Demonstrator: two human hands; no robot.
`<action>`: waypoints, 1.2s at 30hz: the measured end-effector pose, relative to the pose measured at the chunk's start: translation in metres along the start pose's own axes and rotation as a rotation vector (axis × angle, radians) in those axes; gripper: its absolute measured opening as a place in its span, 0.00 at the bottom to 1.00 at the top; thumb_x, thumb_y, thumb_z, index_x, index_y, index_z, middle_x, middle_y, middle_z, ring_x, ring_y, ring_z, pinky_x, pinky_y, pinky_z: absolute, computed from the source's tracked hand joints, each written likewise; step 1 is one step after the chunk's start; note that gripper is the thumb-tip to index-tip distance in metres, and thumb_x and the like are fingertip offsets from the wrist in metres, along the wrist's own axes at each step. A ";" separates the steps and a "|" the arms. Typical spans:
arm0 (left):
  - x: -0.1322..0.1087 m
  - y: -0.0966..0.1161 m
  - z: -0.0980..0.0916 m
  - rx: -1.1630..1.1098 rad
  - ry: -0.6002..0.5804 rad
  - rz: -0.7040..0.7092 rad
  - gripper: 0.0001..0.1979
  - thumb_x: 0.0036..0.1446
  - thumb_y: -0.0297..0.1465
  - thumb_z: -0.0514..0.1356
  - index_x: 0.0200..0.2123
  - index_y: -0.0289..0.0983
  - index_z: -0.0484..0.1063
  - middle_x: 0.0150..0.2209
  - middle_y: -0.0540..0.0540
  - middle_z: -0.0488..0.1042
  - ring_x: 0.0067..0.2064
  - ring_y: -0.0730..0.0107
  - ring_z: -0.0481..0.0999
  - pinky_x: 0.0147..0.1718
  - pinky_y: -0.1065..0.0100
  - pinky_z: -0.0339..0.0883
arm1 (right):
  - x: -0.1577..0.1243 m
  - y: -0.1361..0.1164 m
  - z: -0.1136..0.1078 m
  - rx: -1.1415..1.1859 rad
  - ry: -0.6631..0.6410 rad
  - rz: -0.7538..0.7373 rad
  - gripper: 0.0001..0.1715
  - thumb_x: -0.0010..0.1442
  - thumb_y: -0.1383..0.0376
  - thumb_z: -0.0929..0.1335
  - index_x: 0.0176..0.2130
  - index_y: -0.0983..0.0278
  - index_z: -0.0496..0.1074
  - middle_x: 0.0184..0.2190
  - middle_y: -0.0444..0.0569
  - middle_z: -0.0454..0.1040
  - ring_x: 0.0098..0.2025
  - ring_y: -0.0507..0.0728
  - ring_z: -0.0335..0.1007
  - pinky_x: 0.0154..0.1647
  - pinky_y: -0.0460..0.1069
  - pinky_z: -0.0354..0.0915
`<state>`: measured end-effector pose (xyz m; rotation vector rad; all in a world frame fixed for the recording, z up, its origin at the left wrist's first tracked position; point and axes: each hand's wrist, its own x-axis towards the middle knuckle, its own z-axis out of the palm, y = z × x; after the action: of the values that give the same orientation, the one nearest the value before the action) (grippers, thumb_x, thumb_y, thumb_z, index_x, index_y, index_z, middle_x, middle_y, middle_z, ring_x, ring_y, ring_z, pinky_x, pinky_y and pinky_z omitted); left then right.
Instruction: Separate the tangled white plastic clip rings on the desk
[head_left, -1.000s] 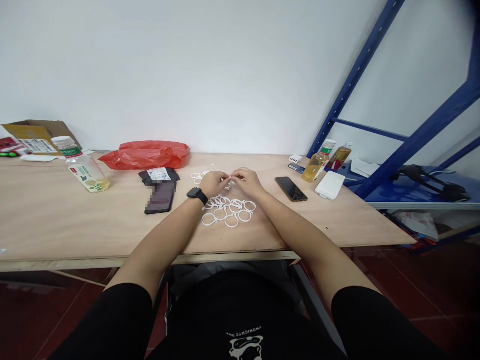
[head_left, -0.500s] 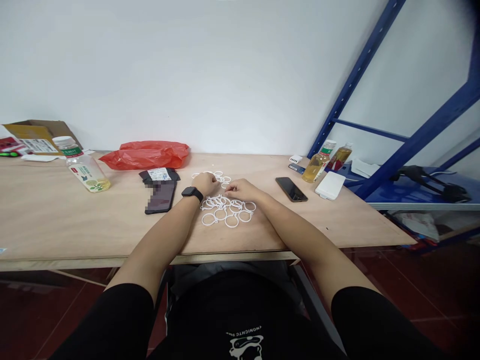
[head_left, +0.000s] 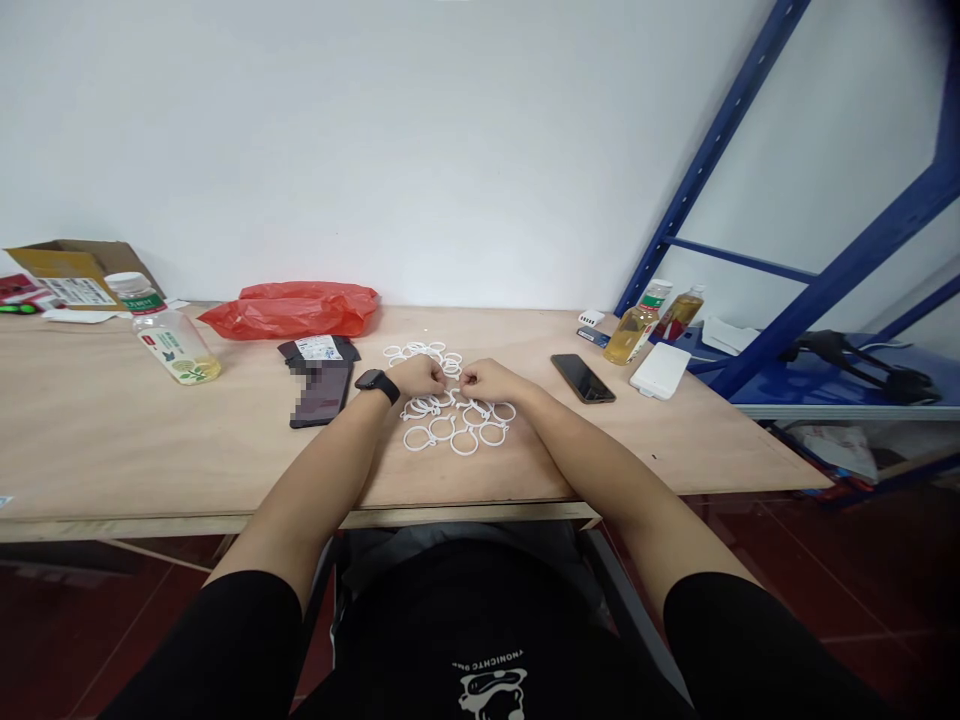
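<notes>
White plastic curtain rings, each with a small eyelet, lie in two groups. A near group of rings spreads below my hands, some overlapping. Behind my left hand is a farther group of rings, partly covered by it. My left hand, a black watch on its wrist, is closed with fingertips pinched. Facing it across a narrow gap, my right hand is closed in a pinch too. White ring parts show around the fingertips, but whatever the fingers hold is too small to make out.
Left of my hands are a dark pouch, a red plastic bag, a bottle and a cardboard box. To the right lie a phone, a white power bank and another bottle, beside blue shelving.
My left hand has moved from the far rings toward me and closer to my right hand, uncovering more of that group. My right hand and some near rings have shifted slightly right.
</notes>
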<state>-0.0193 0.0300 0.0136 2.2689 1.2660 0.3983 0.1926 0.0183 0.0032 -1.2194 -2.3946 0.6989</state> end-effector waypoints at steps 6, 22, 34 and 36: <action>0.004 -0.004 0.000 -0.014 0.071 0.029 0.10 0.42 0.29 0.58 0.28 0.35 0.78 0.26 0.49 0.78 0.28 0.70 0.74 0.27 0.72 0.66 | -0.003 0.013 -0.009 -0.051 -0.045 0.073 0.04 0.47 0.70 0.67 0.26 0.66 0.74 0.21 0.41 0.72 0.25 0.49 0.67 0.26 0.43 0.57; 0.014 0.003 0.008 -0.378 0.372 0.139 0.16 0.49 0.38 0.67 0.37 0.32 0.81 0.34 0.42 0.81 0.35 0.65 0.78 0.36 0.66 0.71 | 0.000 -0.007 -0.008 0.047 0.354 -0.073 0.10 0.56 0.60 0.71 0.35 0.64 0.79 0.33 0.47 0.78 0.31 0.51 0.68 0.35 0.45 0.61; 0.013 0.004 0.010 -0.417 0.387 0.144 0.17 0.47 0.39 0.69 0.35 0.32 0.81 0.30 0.44 0.80 0.29 0.70 0.74 0.30 0.69 0.68 | 0.000 -0.004 -0.011 -0.052 0.410 -0.166 0.09 0.61 0.62 0.69 0.37 0.63 0.80 0.35 0.49 0.79 0.35 0.53 0.71 0.39 0.46 0.62; 0.012 0.004 0.010 -0.360 0.412 0.144 0.16 0.48 0.40 0.68 0.34 0.33 0.81 0.28 0.45 0.79 0.28 0.71 0.73 0.28 0.70 0.66 | 0.000 -0.003 -0.010 -0.071 0.425 -0.190 0.09 0.61 0.63 0.69 0.36 0.63 0.80 0.34 0.49 0.79 0.35 0.53 0.71 0.38 0.46 0.62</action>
<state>-0.0048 0.0357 0.0079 2.0306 1.1053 1.0991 0.1960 0.0196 0.0131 -1.0266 -2.1513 0.2647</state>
